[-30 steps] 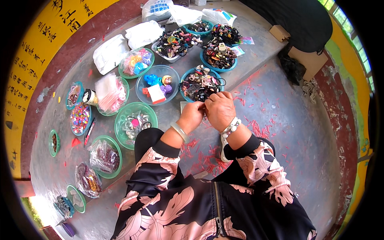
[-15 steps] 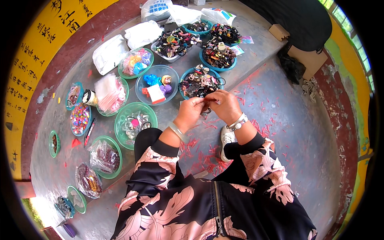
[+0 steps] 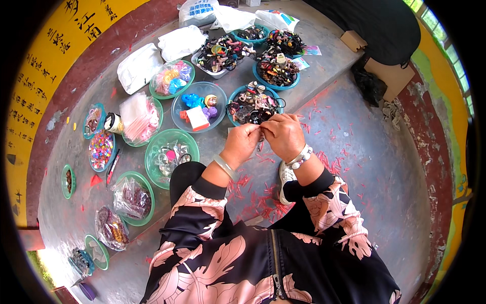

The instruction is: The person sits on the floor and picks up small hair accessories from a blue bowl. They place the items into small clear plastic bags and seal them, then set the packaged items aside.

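Note:
My left hand [image 3: 240,145] and my right hand [image 3: 285,136] meet fingertip to fingertip in front of me. Both are closed in a pinch on something small, mostly hidden by the fingers; a short narrow bit dangles below them, too small to name. Just beyond the hands stands a blue bowl [image 3: 232,119] heaped with dark hair ties and small trinkets [image 3: 254,105]. To the left of it, a clear bowl [image 3: 176,117] holds blue and purple pieces and an orange-and-white box [image 3: 198,118]. A green bowl [image 3: 150,162] with shiny metallic pieces sits by my left forearm.
Further bowls of hair ties [image 3: 276,71] stand at the back, beside white plastic bags [image 3: 139,68]. Bowls of beads [image 3: 102,150] and pink strips [image 3: 139,126] are on the left. Red scraps [image 3: 263,197] litter the floor around my shoe [image 3: 287,182]. Cardboard [image 3: 389,77] lies at the back right.
My right hand has turned slightly, its fingers now bent lower against the left fingertips. The dark loop under the fingers has given way to a narrow hanging bit. The bowls have not moved.

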The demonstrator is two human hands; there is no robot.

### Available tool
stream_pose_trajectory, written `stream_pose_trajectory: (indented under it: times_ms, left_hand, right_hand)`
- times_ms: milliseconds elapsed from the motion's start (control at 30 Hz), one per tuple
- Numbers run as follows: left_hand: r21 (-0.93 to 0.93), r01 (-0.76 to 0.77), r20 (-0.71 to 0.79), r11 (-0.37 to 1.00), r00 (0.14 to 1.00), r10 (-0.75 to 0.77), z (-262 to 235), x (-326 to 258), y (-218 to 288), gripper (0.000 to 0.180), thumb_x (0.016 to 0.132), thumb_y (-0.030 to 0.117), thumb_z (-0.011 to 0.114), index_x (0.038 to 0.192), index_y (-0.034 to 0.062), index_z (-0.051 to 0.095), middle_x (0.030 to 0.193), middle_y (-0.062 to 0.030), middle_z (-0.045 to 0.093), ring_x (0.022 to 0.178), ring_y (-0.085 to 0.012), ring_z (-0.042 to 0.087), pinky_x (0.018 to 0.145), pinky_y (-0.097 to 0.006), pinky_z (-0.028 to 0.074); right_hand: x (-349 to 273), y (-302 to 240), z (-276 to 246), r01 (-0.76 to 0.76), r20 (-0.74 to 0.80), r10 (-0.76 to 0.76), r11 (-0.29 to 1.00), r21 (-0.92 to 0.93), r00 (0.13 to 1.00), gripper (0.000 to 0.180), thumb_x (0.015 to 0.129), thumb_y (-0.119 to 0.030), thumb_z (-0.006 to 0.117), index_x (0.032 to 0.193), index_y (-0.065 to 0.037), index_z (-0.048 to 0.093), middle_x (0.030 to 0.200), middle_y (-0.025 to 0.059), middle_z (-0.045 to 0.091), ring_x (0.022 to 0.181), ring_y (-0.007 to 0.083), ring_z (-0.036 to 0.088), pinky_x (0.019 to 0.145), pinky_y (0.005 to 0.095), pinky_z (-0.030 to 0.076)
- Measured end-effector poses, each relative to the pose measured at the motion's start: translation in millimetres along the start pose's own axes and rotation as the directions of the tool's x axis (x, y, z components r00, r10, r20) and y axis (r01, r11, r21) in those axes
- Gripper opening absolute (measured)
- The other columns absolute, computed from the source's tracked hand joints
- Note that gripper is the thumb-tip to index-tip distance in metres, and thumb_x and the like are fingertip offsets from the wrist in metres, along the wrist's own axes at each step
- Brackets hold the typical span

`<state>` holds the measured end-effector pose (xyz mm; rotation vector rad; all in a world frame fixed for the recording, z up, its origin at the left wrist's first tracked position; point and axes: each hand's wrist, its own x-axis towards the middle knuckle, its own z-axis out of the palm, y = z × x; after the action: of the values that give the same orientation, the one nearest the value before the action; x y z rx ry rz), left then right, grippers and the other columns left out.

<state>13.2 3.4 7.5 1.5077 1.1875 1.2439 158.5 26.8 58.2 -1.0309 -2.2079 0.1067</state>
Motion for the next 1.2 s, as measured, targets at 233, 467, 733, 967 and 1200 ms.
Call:
stream_pose_trajectory:
  times_ms: [233,467,733,967,1200]
  left_hand:
    - [-0.099,0.076,-0.008,0.992,0.997,-0.078,0,-1,8,0.02,0.086,0.012,0.05,0.092,-0.0041,0.06,0.075,-0.0127,0.063,0.068,-0.0138,0.06,0.062,-0.026,0.046]
    - [-0.085,0.134,0.086,0.987,0.988,-0.127,-2,-1,12,0.021,0.086,0.005,0.047,0.1,-0.0047,0.058,0.084,-0.0079,0.063,0.075,-0.0105,0.058,0.068,-0.024,0.047]
    - [0.069,0.089,0.107,0.994,0.99,-0.096,-1,0,10,0.021,0.085,0.003,0.047,0.1,-0.0048,0.059,0.083,-0.0044,0.063,0.074,-0.0077,0.056,0.067,-0.023,0.046]
    - [-0.157,0.143,0.02,0.977,0.99,-0.142,0,-1,14,0.018,0.083,0.006,0.052,0.096,-0.0027,0.061,0.078,-0.0084,0.064,0.067,-0.0092,0.057,0.061,-0.025,0.046]
    - [-0.126,0.087,-0.024,0.988,0.996,-0.09,0,-1,15,0.018,0.082,0.006,0.052,0.095,-0.0038,0.062,0.078,-0.0079,0.065,0.068,-0.0084,0.058,0.061,-0.023,0.046]
  right_hand:
    - [0,0,-2,-0.053,0.034,0.052,0.998,0.041,0.998,0.01,0.065,-0.009,0.064,0.075,-0.009,0.067,0.075,0.0041,0.062,0.072,0.0224,0.058,0.07,0.0333,0.041]
    - [1,-2,-5,0.02,0.045,-0.018,0.999,-0.043,0.999,0.01,0.063,-0.013,0.065,0.073,-0.01,0.065,0.073,0.0033,0.061,0.071,0.0219,0.058,0.071,0.0344,0.041]
    - [3,-6,-2,0.126,0.004,-0.127,0.975,-0.181,0.992,0.005,0.063,-0.014,0.062,0.065,-0.011,0.06,0.067,0.0015,0.055,0.067,0.0211,0.055,0.072,0.0343,0.04]
    - [5,-7,3,0.043,-0.148,-0.054,0.996,-0.082,0.987,0.005,0.063,-0.008,0.06,0.061,-0.011,0.056,0.065,0.0013,0.052,0.067,0.0212,0.054,0.069,0.0352,0.039]
    - [6,-10,-1,0.028,-0.138,-0.033,0.999,-0.038,0.99,0.005,0.063,-0.007,0.06,0.061,-0.01,0.056,0.065,0.002,0.054,0.068,0.0217,0.054,0.068,0.0352,0.039]
